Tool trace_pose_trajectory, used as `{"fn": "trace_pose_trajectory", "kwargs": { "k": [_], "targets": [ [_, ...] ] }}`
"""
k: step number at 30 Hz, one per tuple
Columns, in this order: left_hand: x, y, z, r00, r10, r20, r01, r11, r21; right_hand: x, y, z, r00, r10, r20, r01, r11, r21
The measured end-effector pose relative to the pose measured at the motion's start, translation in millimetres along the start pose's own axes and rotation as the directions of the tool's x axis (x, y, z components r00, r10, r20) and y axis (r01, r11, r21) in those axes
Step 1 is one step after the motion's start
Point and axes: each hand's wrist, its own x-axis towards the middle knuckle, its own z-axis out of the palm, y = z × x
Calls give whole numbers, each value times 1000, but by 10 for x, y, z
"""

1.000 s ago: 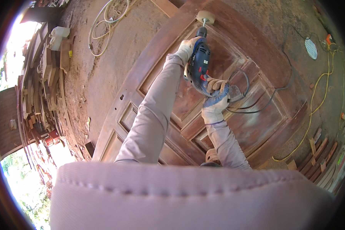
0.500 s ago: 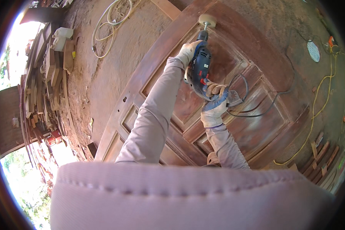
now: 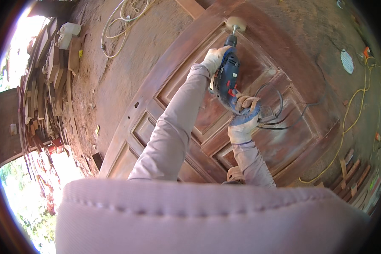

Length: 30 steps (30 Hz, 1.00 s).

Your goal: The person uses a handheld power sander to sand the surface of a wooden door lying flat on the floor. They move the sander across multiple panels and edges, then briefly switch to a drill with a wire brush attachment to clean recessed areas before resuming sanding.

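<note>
A dark blue power drill (image 3: pixel 229 74) is held between my two gloved hands, its chuck pointing to the far side. My left hand (image 3: pixel 214 58) wraps round the front of the body, just behind the chuck. At the rear handle, by the red trigger, my right hand (image 3: pixel 245 116) is closed with its fingers bent round the grip. A round pale pad (image 3: pixel 235 23) on a metal shaft sits at the drill's tip, over the top part of a reddish-brown panelled wooden door (image 3: pixel 279 148) lying flat beneath. Whether the pad presses on the wood I cannot tell.
A black cord (image 3: pixel 280 111) loops over the door beside my right hand. Beyond the door lies a coiled pale hose (image 3: pixel 125 29). Stacked boards (image 3: pixel 57 72) stand at the left; a yellow cord (image 3: pixel 354 122) and wooden strips (image 3: pixel 355 178) lie at the right.
The drill and both hands have shifted slightly to the right, and the pad with them. The grip of each hand stays the same; the view has moved a little.
</note>
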Motion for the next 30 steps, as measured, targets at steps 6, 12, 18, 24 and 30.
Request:
{"fn": "trace_pose_trajectory", "kwargs": {
  "k": [6, 12, 18, 24, 30],
  "targets": [
    [63, 328, -229, 915, -402, -14, 354, 822, -446, 501, -35, 27, 996, 43, 82, -43, 999, -4],
    [169, 94, 49, 934, -336, -122, 143, 663, -735, 809, -325, -22, 983, 135, 125, -121, 986, -117],
    [-9, 100, 416, 803, -589, -91, 14, 171, -985, 1090, -751, -34, 934, 286, 213, -220, 933, -286],
    [256, 134, 366, 927, -371, 43, 32, -36, -999, 1641, -897, 12, 919, 339, 199, -272, 914, -303],
    [567, 535, 373, 932, -336, 134, 115, -77, -990, 2010, -1227, 111, 908, 353, 227, -269, 905, -330]
  ]
}}
